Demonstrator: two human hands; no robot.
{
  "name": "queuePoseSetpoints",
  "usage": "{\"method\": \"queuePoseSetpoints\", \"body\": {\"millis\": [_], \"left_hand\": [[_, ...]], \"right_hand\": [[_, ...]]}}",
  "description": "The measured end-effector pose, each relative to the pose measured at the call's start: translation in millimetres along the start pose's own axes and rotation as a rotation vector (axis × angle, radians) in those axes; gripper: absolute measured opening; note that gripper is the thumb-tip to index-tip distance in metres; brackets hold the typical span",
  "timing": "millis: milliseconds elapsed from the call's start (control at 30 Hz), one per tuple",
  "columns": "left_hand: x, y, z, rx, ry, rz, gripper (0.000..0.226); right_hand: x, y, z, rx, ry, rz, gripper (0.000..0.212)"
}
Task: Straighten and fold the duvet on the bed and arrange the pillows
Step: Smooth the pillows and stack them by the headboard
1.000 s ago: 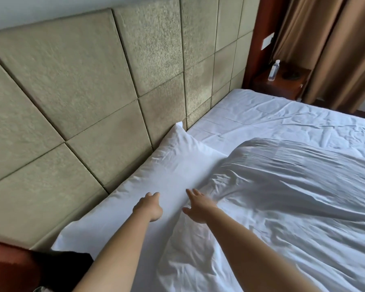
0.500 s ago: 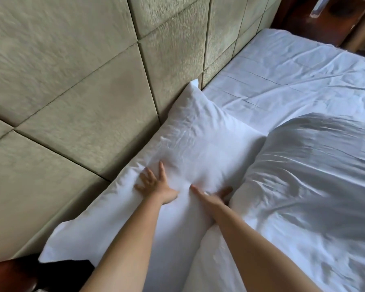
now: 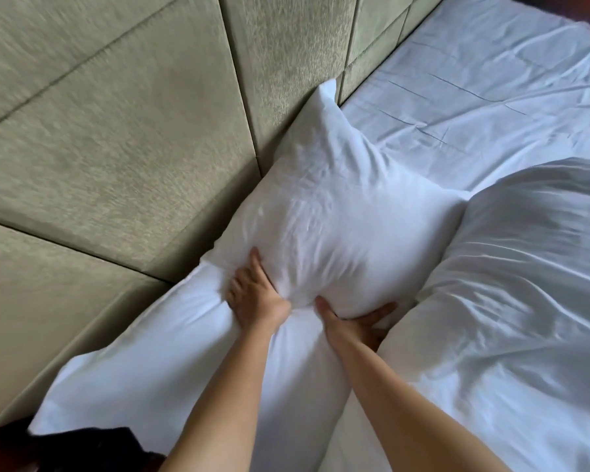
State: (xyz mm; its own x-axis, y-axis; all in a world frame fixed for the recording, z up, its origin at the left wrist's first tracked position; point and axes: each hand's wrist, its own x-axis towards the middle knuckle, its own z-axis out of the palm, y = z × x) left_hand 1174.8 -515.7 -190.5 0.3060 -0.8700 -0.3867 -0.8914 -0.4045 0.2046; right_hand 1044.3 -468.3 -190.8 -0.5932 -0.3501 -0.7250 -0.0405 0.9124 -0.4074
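Farthest left stands the padded headboard (image 3: 123, 158), its green panels running along the head of the bed. Against its foot lies the pillow (image 3: 321, 216), white and plump, its far corner pointing up at the headboard seam and its near end reaching the lower left of the view.

The left hand (image 3: 252, 298) presses into the pillow's middle, fingers sunk in the cloth and bunching a fold of it; the grip looks narrow, taking up fabric. The right hand (image 3: 348, 321) lies just beside it at the pillow's lower edge, thumb up against the bulge and fingers reaching under; whether they pinch the case or only cup it I cannot tell, since the stuffing hides the fingertips.

To the right the duvet (image 3: 508, 301) lies heaped and creased, its edge touching the pillow. Beyond it the bed sheet (image 3: 474, 107) is bare.

The step in hand appears to be arranging the pillow. The next move likely calls for both hands to lift or plump it and square it to the headboard, clear of the duvet's edge.
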Motion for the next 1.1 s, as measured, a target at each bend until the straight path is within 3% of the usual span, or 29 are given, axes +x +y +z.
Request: {"method": "queuePoseSetpoints", "body": {"millis": [67,200,300,533,867,1100], "left_hand": [[-0.2,0.7,-4.1,-0.038,0.001,0.015,0.088],[-5.3,12.3,-31.7,-0.083,0.023,-0.102,0.033],[-14.8,18.1,-56.2,-0.122,0.051,-0.115,0.012],[-63.8,19.0,-139.0,-0.135,0.304,-0.080,0.015],[-209.7,55.0,-310.1,-0.198,0.701,0.067,0.018],[-324.0,111.2,-349.2,-0.351,0.809,0.172,0.023]], "right_hand": [[-0.4,4.5,0.3,0.078,0.058,-0.065,0.132],[-4.1,4.7,-6.1,0.213,0.101,-0.166,0.128],[-18.2,-6.0,-22.8,0.243,0.109,-0.212,0.118],[-95.8,-35.3,-72.5,0.357,-0.010,-0.187,0.076],[-245.8,-62.4,-207.1,0.682,-0.229,-0.472,0.073],[-291.5,-40.1,-360.3,0.728,-0.123,-0.769,0.073]]}}
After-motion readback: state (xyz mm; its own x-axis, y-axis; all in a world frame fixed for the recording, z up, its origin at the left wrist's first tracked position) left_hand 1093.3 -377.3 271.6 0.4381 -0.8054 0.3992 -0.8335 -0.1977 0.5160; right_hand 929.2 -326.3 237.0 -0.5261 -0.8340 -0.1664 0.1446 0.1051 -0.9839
